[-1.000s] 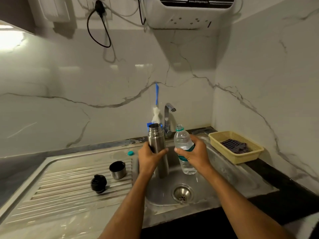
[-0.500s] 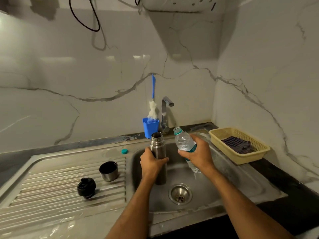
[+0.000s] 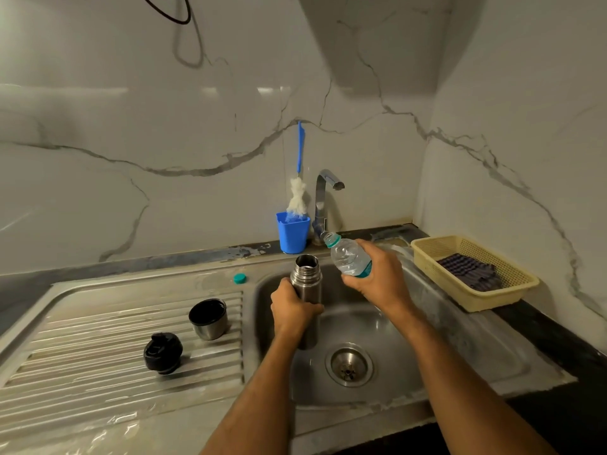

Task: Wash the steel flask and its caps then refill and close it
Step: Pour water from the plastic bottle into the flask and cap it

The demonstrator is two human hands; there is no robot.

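Note:
The open steel flask (image 3: pixel 306 277) stands upright in the sink basin (image 3: pixel 460 336), and my left hand (image 3: pixel 292 310) grips its body. My right hand (image 3: pixel 377 277) holds a clear plastic water bottle (image 3: pixel 346 254) with a teal label, tilted with its open mouth up and to the left, just right of the flask's mouth. On the ribbed drainboard (image 3: pixel 98 372) lie the steel cup cap (image 3: pixel 208 318), open side up, and the black stopper cap (image 3: pixel 163 353). A small teal bottle cap (image 3: pixel 240 278) rests on the sink's rim.
A chrome tap (image 3: pixel 325 198) rises behind the basin, with a blue cup (image 3: pixel 293 236) holding a bottle brush beside it. A yellow basket (image 3: pixel 473 274) with a dark cloth sits on the counter at right. The drain (image 3: pixel 349 364) lies below the flask.
The bottle has tilted further to the left, its mouth nearer the flask's mouth. The view has dropped lower over the sink. My left hand keeps its hold on the flask.

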